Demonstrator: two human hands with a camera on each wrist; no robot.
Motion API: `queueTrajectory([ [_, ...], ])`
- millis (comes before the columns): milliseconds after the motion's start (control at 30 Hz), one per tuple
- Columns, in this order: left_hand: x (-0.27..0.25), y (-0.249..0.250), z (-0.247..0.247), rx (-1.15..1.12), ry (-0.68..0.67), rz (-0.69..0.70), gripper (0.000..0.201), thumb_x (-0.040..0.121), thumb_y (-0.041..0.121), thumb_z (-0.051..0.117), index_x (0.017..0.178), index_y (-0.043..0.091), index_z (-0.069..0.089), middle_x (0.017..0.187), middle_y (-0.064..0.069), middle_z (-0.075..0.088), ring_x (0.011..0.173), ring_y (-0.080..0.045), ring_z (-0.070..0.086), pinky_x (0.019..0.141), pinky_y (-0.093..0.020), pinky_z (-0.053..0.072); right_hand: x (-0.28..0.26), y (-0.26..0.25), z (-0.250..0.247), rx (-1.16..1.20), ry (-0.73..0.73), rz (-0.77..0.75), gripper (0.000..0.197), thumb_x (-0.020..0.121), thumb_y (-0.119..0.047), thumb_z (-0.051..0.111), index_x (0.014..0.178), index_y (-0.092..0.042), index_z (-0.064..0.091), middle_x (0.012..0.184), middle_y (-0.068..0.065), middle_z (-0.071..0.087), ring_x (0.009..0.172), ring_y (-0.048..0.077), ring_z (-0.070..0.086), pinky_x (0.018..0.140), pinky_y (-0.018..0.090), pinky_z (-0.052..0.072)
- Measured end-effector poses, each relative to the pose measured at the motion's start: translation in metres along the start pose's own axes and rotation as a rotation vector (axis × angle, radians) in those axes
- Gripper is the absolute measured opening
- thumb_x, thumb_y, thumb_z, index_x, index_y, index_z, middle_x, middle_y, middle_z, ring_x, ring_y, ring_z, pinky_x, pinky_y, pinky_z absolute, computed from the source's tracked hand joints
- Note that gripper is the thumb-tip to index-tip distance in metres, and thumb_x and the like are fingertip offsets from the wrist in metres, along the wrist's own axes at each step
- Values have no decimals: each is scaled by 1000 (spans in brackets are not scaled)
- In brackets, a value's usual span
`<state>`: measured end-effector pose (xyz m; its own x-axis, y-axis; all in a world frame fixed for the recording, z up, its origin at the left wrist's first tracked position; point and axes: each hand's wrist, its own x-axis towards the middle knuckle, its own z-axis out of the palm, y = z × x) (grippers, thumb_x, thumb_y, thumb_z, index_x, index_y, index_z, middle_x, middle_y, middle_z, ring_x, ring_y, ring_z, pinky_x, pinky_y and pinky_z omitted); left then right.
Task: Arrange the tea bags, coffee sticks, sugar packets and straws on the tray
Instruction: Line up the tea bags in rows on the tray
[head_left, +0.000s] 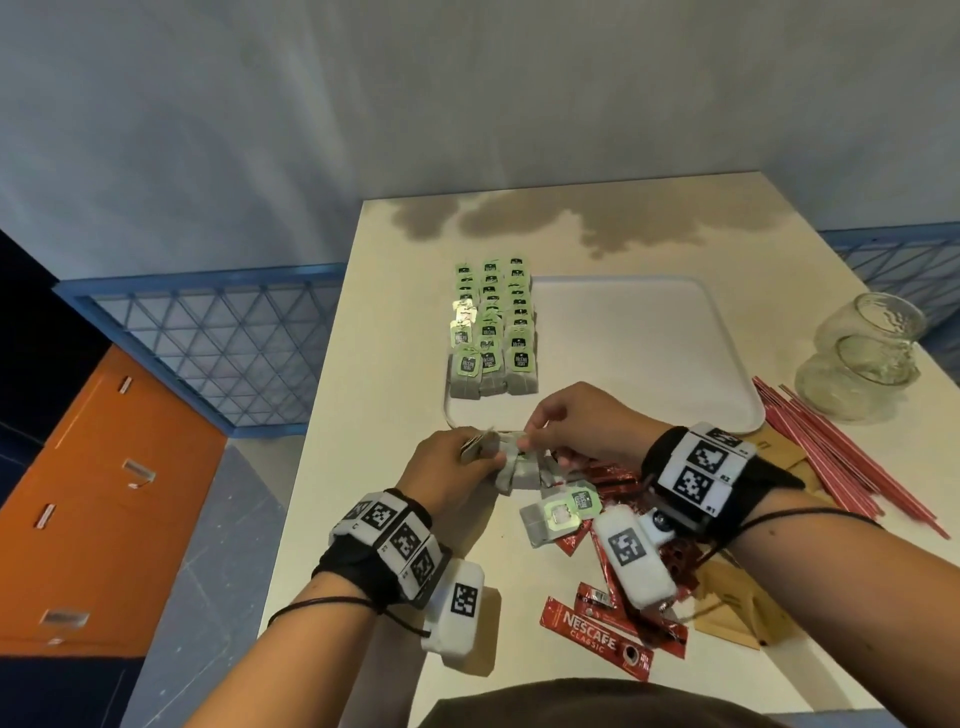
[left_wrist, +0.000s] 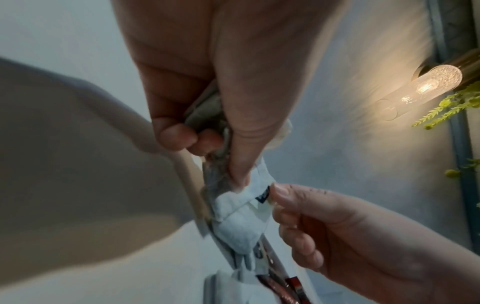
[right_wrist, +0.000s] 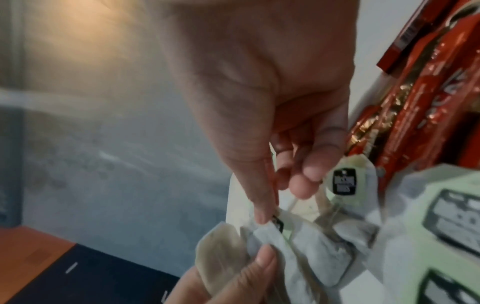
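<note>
One tray (head_left: 644, 332), two jars (head_left: 862, 358)

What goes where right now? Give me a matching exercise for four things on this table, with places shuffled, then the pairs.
Things:
1. rows of tea bags
2. straws
3. glass jars
4. loose tea bags

Places:
A. held between both hands
B. left side of the tray
C. table, right of the tray's near corner
D. right table edge, behind the straws

Pairs: 1-B, 2-C, 3-D, 4-A
</note>
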<state>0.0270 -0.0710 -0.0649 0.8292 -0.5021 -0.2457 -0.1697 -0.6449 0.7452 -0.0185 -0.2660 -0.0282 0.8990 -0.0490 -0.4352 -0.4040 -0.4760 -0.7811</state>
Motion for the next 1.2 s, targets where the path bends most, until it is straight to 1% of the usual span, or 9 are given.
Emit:
queueTrajectory([
  [100, 0, 5, -11, -82, 8, 22, 19, 87, 32, 71, 79, 14, 67, 81, -1, 70, 75, -17, 61, 66, -29, 42, 0, -6, -14, 17, -8, -73, 15, 83, -16, 76, 87, -3, 70, 74, 8, 70, 60, 12, 63, 54, 21, 51],
  [200, 9, 10, -27, -134, 72, -8, 22, 86, 34, 71, 81, 12, 67, 76, -1, 68, 63, -13, 56, 64, -29, 41, 8, -7, -24, 169, 28, -82, 9, 90, -8, 69, 90, -2, 62, 72, 1, 68, 63, 14, 67, 56, 23, 54],
  [400, 27, 7, -48, -183, 135, -56, 26, 91, 34, 66, 75, 15, 66, 69, -1, 68, 60, -18, 61, 62, -30, 51, 39, 3, -27, 60, 176, -28, 6, 92, -7, 66, 91, -2, 61, 69, 9, 66, 58, 18, 64, 59, 31, 57],
  [600, 37, 1, -50, -257, 129, -115, 22, 92, 29, 65, 80, 11, 67, 69, -7, 68, 61, -21, 62, 62, -33, 53, 57, 2, -24, 118, 321, -51, 11, 90, -3, 67, 91, 6, 62, 67, 17, 65, 47, 15, 60, 51, 27, 56],
  [700, 42, -1, -50, -290, 134, -147, 21, 91, 28, 66, 80, 10, 68, 67, -8, 67, 61, -23, 61, 67, -38, 54, 64, -1, -24, 171, 346, -52, 13, 89, -5, 68, 92, 7, 61, 73, 25, 68, 51, 18, 64, 59, 35, 61],
  [867, 48, 4, -46, -360, 148, -169, 20, 91, 22, 67, 87, 3, 70, 66, -8, 66, 62, -24, 61, 65, -36, 53, 67, -3, -24, 216, 309, -25, 19, 88, -10, 71, 96, 4, 61, 73, 21, 71, 60, 30, 68, 61, 41, 62],
  [933, 49, 8, -46, -386, 156, -168, 21, 90, 22, 68, 85, 1, 69, 64, -8, 65, 61, -22, 61, 61, -32, 51, 68, -3, -25, 172, 358, -69, 24, 85, -18, 76, 99, -5, 62, 79, 12, 69, 63, 25, 66, 61, 38, 60],
  [1033, 48, 15, -44, -428, 154, -131, 23, 89, 21, 69, 90, -1, 69, 66, -7, 65, 56, -15, 60, 54, -25, 49, 59, -12, -25, 37, 445, -202, 25, 83, -35, 76, 99, -18, 65, 88, -3, 66, 68, 7, 56, 64, 22, 45],
  [1200, 52, 34, -41, -425, 192, -90, 21, 86, 25, 74, 92, 6, 74, 72, -10, 69, 55, -15, 59, 53, -30, 50, 50, -28, -15, 27, 274, -296, 13, 87, -28, 72, 85, -16, 69, 78, -5, 67, 72, 8, 59, 66, 22, 44],
])
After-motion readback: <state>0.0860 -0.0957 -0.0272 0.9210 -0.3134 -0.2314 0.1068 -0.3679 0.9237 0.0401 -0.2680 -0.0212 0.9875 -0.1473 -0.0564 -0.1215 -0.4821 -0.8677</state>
